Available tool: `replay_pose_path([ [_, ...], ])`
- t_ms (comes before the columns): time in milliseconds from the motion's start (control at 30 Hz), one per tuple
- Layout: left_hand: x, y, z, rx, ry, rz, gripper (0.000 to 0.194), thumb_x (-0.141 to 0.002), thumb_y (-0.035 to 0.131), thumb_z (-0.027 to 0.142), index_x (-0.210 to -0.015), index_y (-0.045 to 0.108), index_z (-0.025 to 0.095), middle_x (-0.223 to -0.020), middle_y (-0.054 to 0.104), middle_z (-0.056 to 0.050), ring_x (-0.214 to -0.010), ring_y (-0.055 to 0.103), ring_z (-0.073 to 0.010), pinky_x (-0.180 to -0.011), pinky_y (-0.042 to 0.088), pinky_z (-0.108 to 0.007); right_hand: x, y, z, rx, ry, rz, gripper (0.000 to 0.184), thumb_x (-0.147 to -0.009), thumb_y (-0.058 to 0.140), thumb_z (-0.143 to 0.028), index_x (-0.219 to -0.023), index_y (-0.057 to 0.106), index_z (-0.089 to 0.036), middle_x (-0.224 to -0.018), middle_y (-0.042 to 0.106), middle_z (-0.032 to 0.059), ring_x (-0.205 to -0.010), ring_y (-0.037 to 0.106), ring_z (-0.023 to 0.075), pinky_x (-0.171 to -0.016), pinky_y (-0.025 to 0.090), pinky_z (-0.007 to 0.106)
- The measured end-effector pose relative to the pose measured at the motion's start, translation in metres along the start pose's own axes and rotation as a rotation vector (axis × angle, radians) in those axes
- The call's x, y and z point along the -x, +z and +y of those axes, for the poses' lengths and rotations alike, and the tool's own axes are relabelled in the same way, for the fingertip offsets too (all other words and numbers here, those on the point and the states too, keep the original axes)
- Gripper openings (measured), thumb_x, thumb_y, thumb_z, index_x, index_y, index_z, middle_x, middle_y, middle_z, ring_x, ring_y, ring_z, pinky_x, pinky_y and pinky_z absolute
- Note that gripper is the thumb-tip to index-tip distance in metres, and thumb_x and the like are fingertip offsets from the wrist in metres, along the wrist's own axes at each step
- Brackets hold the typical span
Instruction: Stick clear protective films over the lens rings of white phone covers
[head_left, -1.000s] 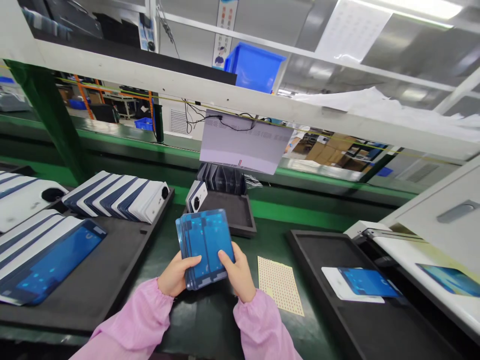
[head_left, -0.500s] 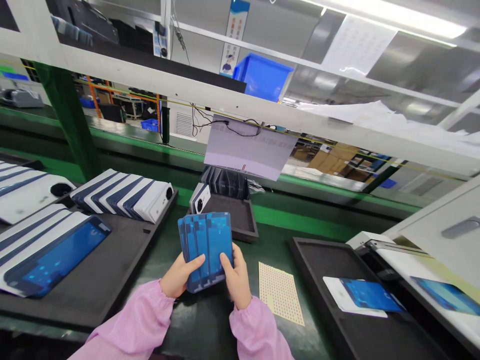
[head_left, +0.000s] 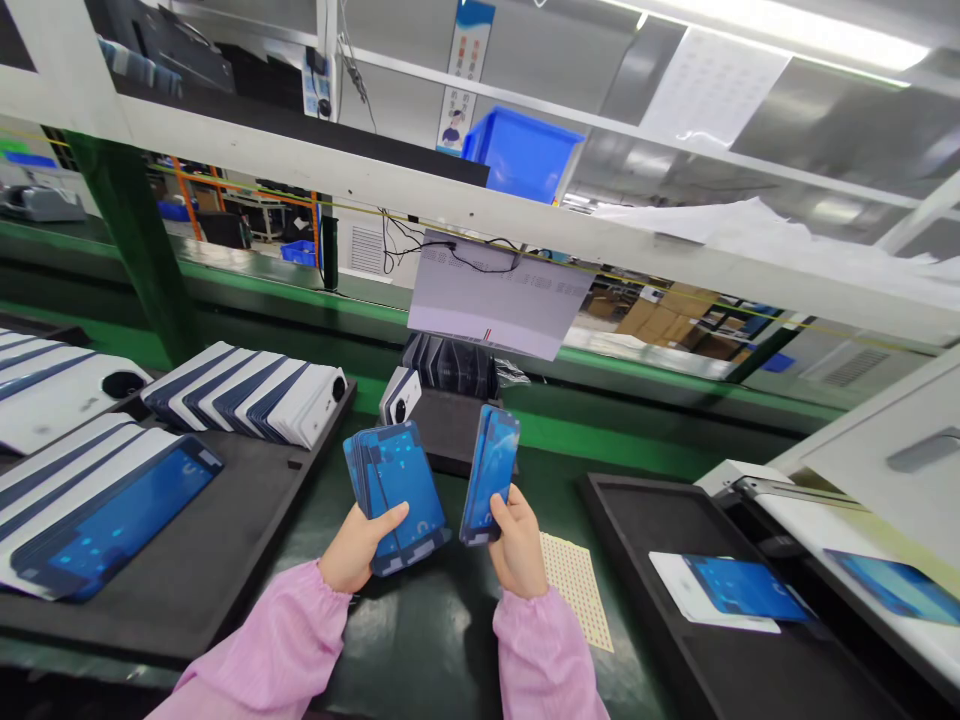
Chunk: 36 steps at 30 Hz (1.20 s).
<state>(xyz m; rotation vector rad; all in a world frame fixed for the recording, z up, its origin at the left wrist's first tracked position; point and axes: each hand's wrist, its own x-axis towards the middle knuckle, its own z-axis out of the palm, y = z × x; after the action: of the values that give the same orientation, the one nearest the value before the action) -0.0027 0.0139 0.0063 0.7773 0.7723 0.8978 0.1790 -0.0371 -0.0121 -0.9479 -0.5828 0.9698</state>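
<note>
My left hand is closed round a fanned stack of blue phone back panels, its thumb lying across the front one. In my right hand is a second, thinner batch of blue phone back panels, tilted and pinched between thumb and fingers. A gap separates the two batches, both held above the green bench. Beyond them, a small black tray holds a few white panels with a round black camera area. A yellowish sticker sheet lies partly behind my right hand.
At left, a large black tray carries rows of white and dark panels. At right, another black tray holds a white panel and a blue one. A white machine stands beyond it. A shelf beam crosses above.
The single fan of panels has been parted in two. My right hand has moved right with the smaller batch, while my left hand keeps the rest in nearly the same place.
</note>
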Motion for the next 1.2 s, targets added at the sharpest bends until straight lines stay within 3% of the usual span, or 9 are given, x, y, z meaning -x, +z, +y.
replay_pose_path([
  [167,0.001,0.001,-0.002,-0.027,0.054,-0.042,0.05,-0.061,0.078,0.028,-0.107,0.064,0.015,-0.105,0.071,-0.013,-0.101,0.063,-0.0306,-0.093,0.047,-0.044,0.006,0.008,0.016,0.188,0.015,-0.13,0.031,-0.07,0.069,-0.035,-0.095,0.06,-0.019,-0.092,0.069,0.0042,-0.084,0.063,0.02,-0.081,0.049,0.037],
  [267,0.003,0.003,-0.001,0.017,-0.017,-0.099,0.039,-0.065,0.074,0.028,-0.101,0.066,0.015,-0.1,0.072,-0.012,-0.1,0.064,-0.0311,-0.089,0.049,-0.044,0.006,0.01,0.026,0.25,0.036,-0.2,0.031,-0.071,0.069,-0.033,-0.097,0.061,-0.018,-0.099,0.068,0.0057,-0.095,0.061,0.0218,-0.088,0.046,0.039],
  [367,0.002,0.003,0.0,0.084,-0.114,-0.057,0.036,-0.064,0.074,0.024,-0.097,0.065,0.014,-0.091,0.075,-0.011,-0.09,0.068,-0.0306,-0.082,0.053,-0.044,0.004,0.007,0.023,0.168,0.052,-0.15,0.031,-0.071,0.069,-0.033,-0.097,0.061,-0.018,-0.098,0.068,0.0054,-0.093,0.061,0.0209,-0.087,0.047,0.038],
  [533,0.0,0.0,0.002,0.05,-0.085,0.005,0.033,-0.065,0.074,0.023,-0.096,0.064,0.014,-0.088,0.075,-0.01,-0.081,0.07,-0.028,-0.077,0.055,-0.042,0.0,0.003,0.007,-0.042,0.009,0.014,0.032,-0.069,0.071,-0.035,-0.094,0.06,-0.02,-0.089,0.069,0.0026,-0.079,0.063,0.017,-0.077,0.05,0.034],
  [700,0.002,0.002,0.001,0.038,-0.003,0.017,0.038,-0.064,0.076,0.024,-0.099,0.064,0.015,-0.096,0.074,-0.009,-0.091,0.068,-0.0264,-0.083,0.053,-0.036,0.004,0.007,0.011,-0.007,0.044,-0.084,0.029,-0.07,0.07,-0.036,-0.093,0.06,-0.021,-0.087,0.069,0.0014,-0.077,0.063,0.0165,-0.078,0.05,0.033],
  [867,0.004,0.007,-0.002,0.059,-0.059,-0.004,0.037,-0.064,0.074,0.022,-0.099,0.065,0.013,-0.091,0.075,-0.01,-0.09,0.068,-0.0295,-0.082,0.053,-0.041,0.012,0.015,0.026,0.145,0.086,-0.159,0.028,-0.072,0.069,-0.035,-0.093,0.059,-0.019,-0.094,0.068,0.0035,-0.089,0.062,0.0189,-0.087,0.046,0.035],
  [967,0.004,0.007,-0.001,0.073,-0.086,0.016,0.036,-0.066,0.07,0.02,-0.101,0.063,0.014,-0.085,0.075,-0.009,-0.088,0.069,-0.0292,-0.079,0.055,-0.041,0.011,0.014,0.025,0.123,0.147,-0.214,0.027,-0.071,0.07,-0.035,-0.089,0.059,-0.018,-0.088,0.069,0.0028,-0.084,0.063,0.0183,-0.081,0.049,0.034],
  [1067,0.004,0.003,0.002,0.079,-0.106,0.03,0.036,-0.067,0.069,0.02,-0.102,0.062,0.013,-0.082,0.075,-0.009,-0.083,0.07,-0.029,-0.076,0.056,-0.041,0.006,0.008,0.017,0.039,0.134,-0.138,0.027,-0.069,0.072,-0.033,-0.088,0.06,-0.018,-0.083,0.069,0.0013,-0.075,0.063,0.0155,-0.071,0.05,0.028],
  [1200,0.003,0.001,0.004,0.055,-0.068,-0.029,0.036,-0.068,0.072,0.022,-0.101,0.063,0.012,-0.097,0.073,-0.013,-0.089,0.068,-0.0295,-0.081,0.054,-0.042,0.001,0.002,0.003,-0.112,0.124,-0.097,0.027,-0.069,0.072,-0.035,-0.089,0.062,-0.02,-0.077,0.068,-0.0011,-0.061,0.06,0.0115,-0.059,0.049,0.023],
])
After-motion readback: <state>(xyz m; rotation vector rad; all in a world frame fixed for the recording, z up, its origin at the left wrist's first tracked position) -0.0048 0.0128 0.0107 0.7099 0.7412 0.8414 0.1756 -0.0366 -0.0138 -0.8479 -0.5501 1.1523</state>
